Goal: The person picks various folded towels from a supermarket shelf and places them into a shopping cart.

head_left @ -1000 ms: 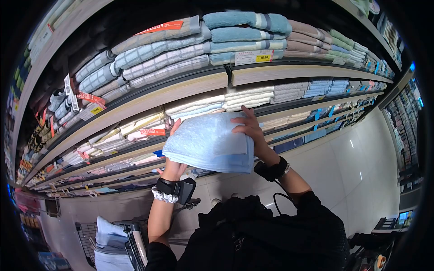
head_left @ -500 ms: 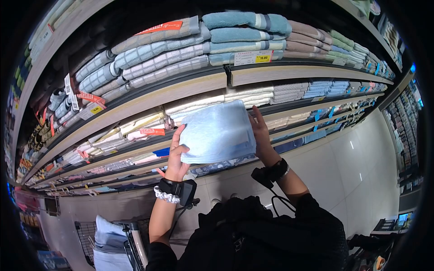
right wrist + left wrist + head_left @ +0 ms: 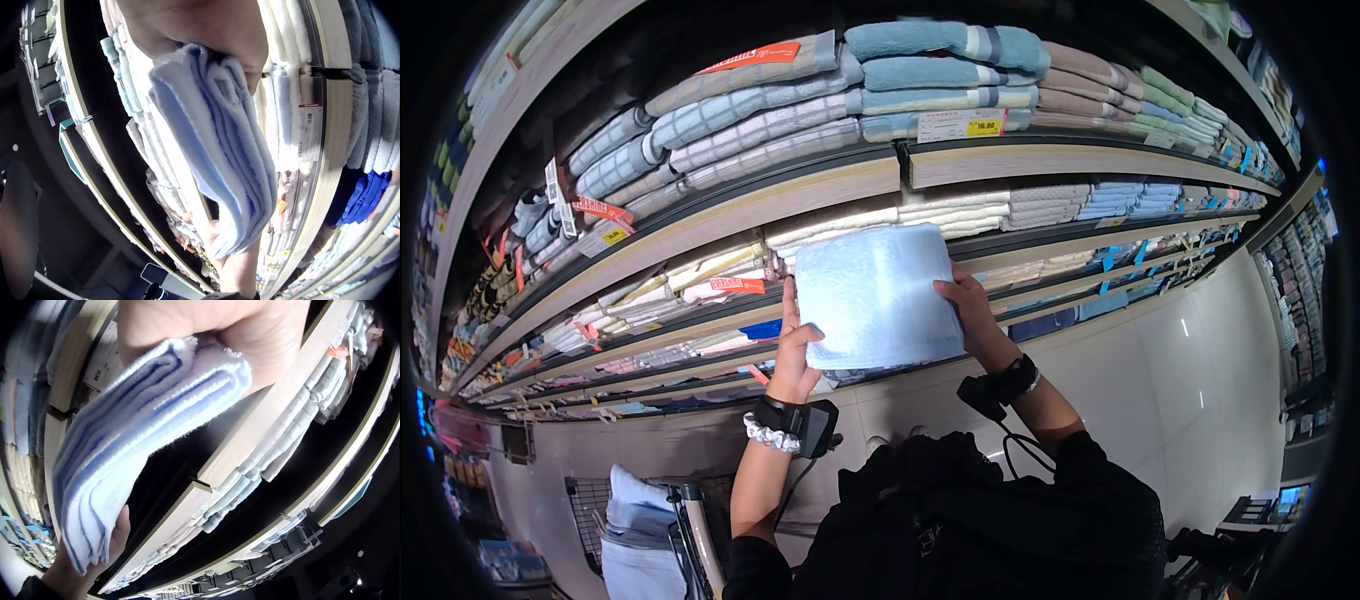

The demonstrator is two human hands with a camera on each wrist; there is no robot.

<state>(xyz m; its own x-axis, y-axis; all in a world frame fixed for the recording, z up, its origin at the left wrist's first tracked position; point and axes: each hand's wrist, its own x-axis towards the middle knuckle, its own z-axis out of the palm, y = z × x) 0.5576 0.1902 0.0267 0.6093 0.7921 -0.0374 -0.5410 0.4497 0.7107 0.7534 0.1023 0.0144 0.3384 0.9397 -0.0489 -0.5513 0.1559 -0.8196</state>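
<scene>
A folded light blue towel (image 3: 880,295) is held up between both hands in front of the shelves. At its left edge the left hand (image 3: 796,350) grips it, thumb on top and fingers beneath. The right hand (image 3: 972,312) pinches the opposite edge, its thumb over the upper face. Several folded layers of the towel (image 3: 150,419) show edge-on in the left wrist view, bent between the two hands. The right wrist view shows the same towel (image 3: 219,144) with its layers stacked together.
Shelves carry stacked towels, including teal ones (image 3: 945,75) on an upper shelf and cream ones (image 3: 955,212) below. A price label (image 3: 962,125) hangs at the shelf edge. At lower left stands a cart (image 3: 588,500) holding blue and grey cloth (image 3: 640,540). Tiled floor (image 3: 1170,350) stretches right.
The right hand's fingers have left the towel's upper face and now pinch its right edge. The towel has turned to lie squarer, its top facing the head camera. The left thumb has come onto it.
</scene>
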